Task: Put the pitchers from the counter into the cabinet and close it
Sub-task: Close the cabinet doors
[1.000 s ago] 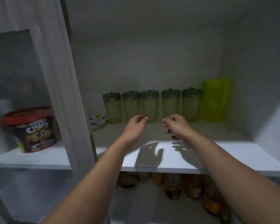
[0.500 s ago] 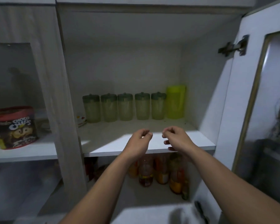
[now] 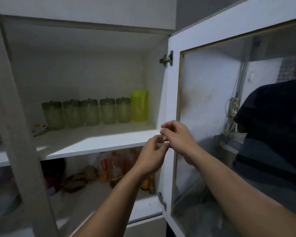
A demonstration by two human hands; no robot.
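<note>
Far left there's the pale wood-grain cabinet post (image 3: pixel 22 134), matte and a bit streaky, running floor to top at a slant in this wide view. Right of it the white laminate upper shelf (image 3: pixel 96 144) has a smooth flat board with a crisp front edge, and most of its front half is bare. Along the back wall sits a row of five cloudy green plastic jars with dark green lids (image 3: pixel 89 112), rounded and packed side by side, and just beside the last one, in the right back corner, stands the bright yellow-green translucent plastic pitcher (image 3: pixel 139 106), upright and taller than the jars. Under the shelf it's cluttered: a bunch of clear bottles with orange-ish contents (image 3: pixel 114 168) and some crumpled brownish stuff. Then the hands, both up in front of the shelf's right end. The left hand (image 3: pixel 150 158) is loosely curled, fingers bent in, nothing in it. The right hand (image 3: pixel 177 135) is just above, fingertips pinched together and touching the left's; can't tell if it's holding anything tiny. Right of them the white-framed glass cabinet door (image 3: pixel 174 93) hangs wide open, thin brass trim around the glossy pane, with a metal hinge (image 3: pixel 167 59) up top.
</note>
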